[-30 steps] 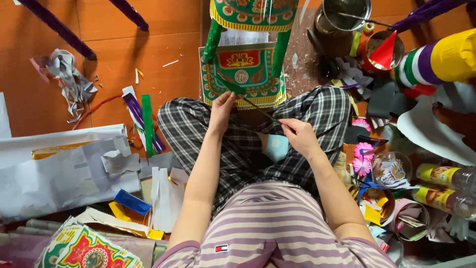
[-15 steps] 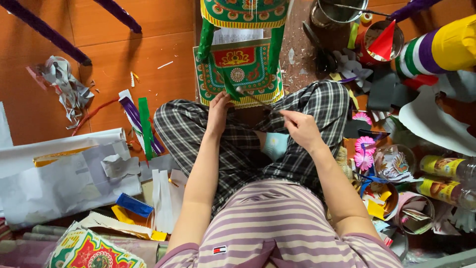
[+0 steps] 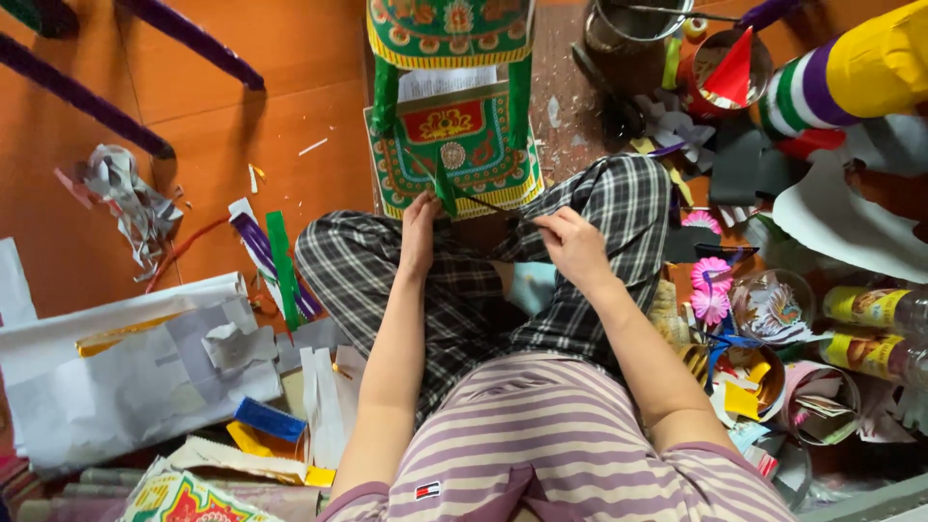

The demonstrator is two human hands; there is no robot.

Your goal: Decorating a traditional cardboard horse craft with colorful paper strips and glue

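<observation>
While a thin stick (image 3: 483,203) was pinched in the closed fingers of the right hand (image 3: 570,242), a green paper strip (image 3: 443,188) was gripped by the left hand (image 3: 420,227) near the far ornamental paper model (image 3: 449,145). Judged from this, the strip was not yet fixed; paper scraps (image 3: 290,261) were left on the floor (image 3: 222,145).

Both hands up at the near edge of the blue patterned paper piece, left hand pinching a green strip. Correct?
Not quite: the head view shows the patterned paper piece is green and red, not blue. The left hand does pinch the green strip, with the right hand beside it.
</observation>
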